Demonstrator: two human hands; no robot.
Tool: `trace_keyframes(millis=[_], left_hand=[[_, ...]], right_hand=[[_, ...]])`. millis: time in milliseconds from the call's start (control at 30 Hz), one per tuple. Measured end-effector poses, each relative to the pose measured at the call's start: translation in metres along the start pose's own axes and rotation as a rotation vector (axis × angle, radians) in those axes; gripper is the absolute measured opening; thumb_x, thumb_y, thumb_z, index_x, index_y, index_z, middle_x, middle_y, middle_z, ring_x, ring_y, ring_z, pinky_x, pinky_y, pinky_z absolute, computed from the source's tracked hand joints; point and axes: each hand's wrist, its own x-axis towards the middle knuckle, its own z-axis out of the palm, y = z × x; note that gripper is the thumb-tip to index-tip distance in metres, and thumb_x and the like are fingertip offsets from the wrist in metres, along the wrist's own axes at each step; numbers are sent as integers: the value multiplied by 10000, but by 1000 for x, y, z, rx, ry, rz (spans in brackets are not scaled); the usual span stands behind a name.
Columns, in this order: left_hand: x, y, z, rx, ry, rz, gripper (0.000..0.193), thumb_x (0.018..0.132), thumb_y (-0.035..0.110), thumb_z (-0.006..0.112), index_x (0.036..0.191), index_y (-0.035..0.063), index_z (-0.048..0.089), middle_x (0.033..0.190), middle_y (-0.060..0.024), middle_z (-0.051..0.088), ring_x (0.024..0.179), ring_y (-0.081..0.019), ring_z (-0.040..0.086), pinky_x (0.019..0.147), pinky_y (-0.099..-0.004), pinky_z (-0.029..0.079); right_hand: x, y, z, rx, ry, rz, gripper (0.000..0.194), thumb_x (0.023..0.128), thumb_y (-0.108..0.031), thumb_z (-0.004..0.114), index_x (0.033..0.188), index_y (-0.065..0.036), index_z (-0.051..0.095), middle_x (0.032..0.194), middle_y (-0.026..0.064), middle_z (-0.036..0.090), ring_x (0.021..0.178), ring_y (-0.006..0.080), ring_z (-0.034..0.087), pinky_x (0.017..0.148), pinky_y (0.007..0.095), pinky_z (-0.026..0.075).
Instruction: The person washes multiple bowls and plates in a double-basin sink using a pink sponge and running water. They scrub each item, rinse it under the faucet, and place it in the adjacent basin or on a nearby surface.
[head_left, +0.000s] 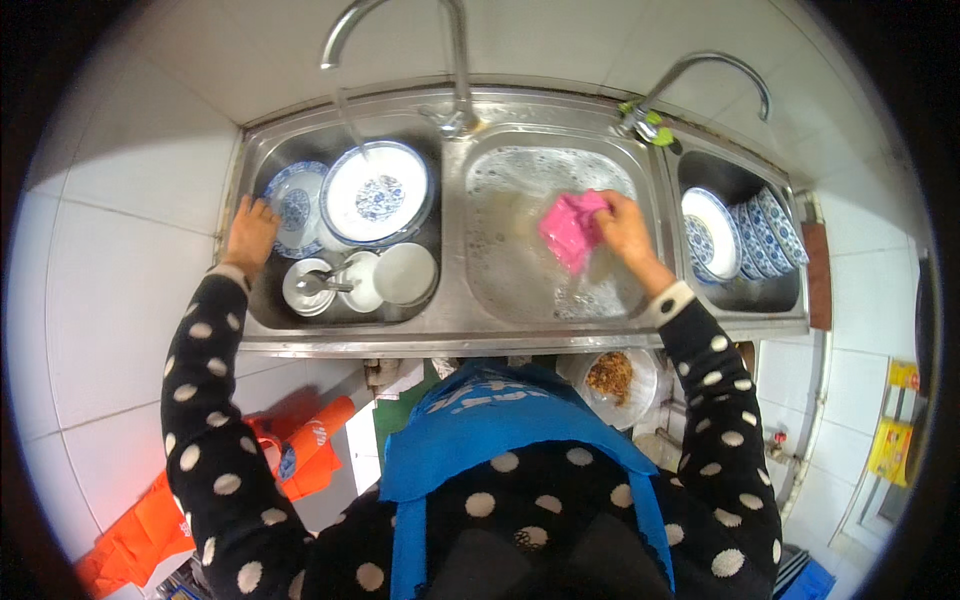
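A wet pink cloth (572, 229) is gripped in my right hand (621, 225), over the soapy water (517, 277) of the middle sink basin. My left hand (255, 227) is at the left edge of the left basin, its fingers touching or very near the rim of a blue-and-white plate (294, 210); whether they grip it I cannot tell. Beside that plate lies a stack of larger blue-patterned dishes (380, 193), with water running onto it from the tap. Small white bowls (405, 274) and metal spoons (319, 283) sit in front.
Blue-patterned bowls (769, 232) and a dish (711, 234) stand in the right basin. Two curved taps, the left (459, 60) and the right (701, 60), rise behind the basins. Below the front edge is a container (646, 382) with food scraps. Orange bags or cloths (142, 529) lie lower left.
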Motion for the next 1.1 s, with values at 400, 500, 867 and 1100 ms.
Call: trace_keyframes(millis=[400, 500, 867, 1100], left_hand=[[-14, 100, -168, -751, -134, -126, 213, 812, 272, 553, 912, 97, 623, 813, -142, 627, 752, -286, 611, 679, -386, 484], [1, 136, -198, -931, -93, -20, 207, 803, 270, 564, 918, 109, 623, 819, -117, 634, 785, -298, 602, 668, -405, 471], [91, 279, -199, -2117, -43, -335, 458, 877, 327, 514, 1145, -43, 478, 1067, -155, 581, 1005, -235, 539, 836, -337, 428], [137, 314, -205, -2618, -362, -1019, 718, 790, 478, 591, 1200, -79, 395, 1152, -155, 507, 982, -269, 516, 836, -413, 413]], right_hand=[[-15, 12, 74, -908, -871, -181, 346, 764, -232, 547, 1024, -4, 567, 987, 187, 598, 922, 305, 579, 778, 403, 459], [-25, 22, 84, -985, -785, -425, 294, 760, -210, 534, 975, -14, 582, 937, 179, 601, 861, 302, 584, 735, 413, 458], [-22, 15, 70, -656, -668, -407, 242, 750, -171, 547, 951, -46, 595, 934, 143, 613, 922, 303, 576, 747, 420, 459], [-19, -27, 40, -120, -478, -199, 246, 758, -202, 540, 922, -20, 562, 868, 207, 592, 854, 373, 565, 722, 440, 432]])
